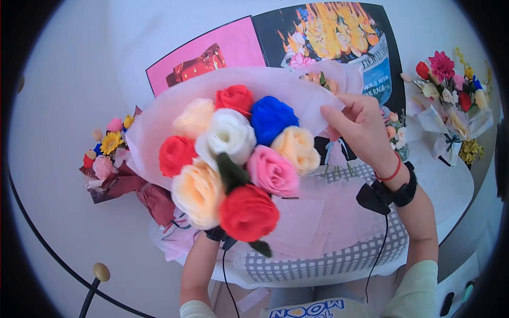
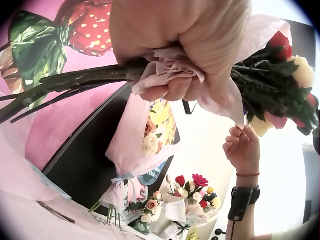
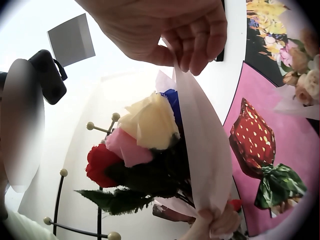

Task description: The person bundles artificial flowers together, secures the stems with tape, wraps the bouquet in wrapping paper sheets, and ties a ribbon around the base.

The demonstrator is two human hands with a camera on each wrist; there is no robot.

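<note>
So I've got this bunch of roses up in front of me, above the desk. White one in the middle, and around it three red, three cream, one blue and one pink, with a couple of dark green leaves poking out near the lowest red one.

My left hand is wrapped round the bottom of it, fingers curled tight over the gathered pale pink paper, and the bare stems stick out past my fist. From the head view the flowers hide that hand, but the left wrist view shows the grip fine.

My right hand is up at the other side, pinching the top edge of the paper between thumb and fingers, so the sheet stands up behind the roses like a collar. It isn't touching any flowers.

Behind all that there's an open picture book, pink page on the left and a dark page with flames and a vase on the right. A smaller bouquet in pink paper with a blue ribbon lies against it. There's a burgundy-wrapped bunch off to the left, another mixed bouquet over on the right, and a grey and white checked sheet along the near side, partly under more pink paper.
</note>
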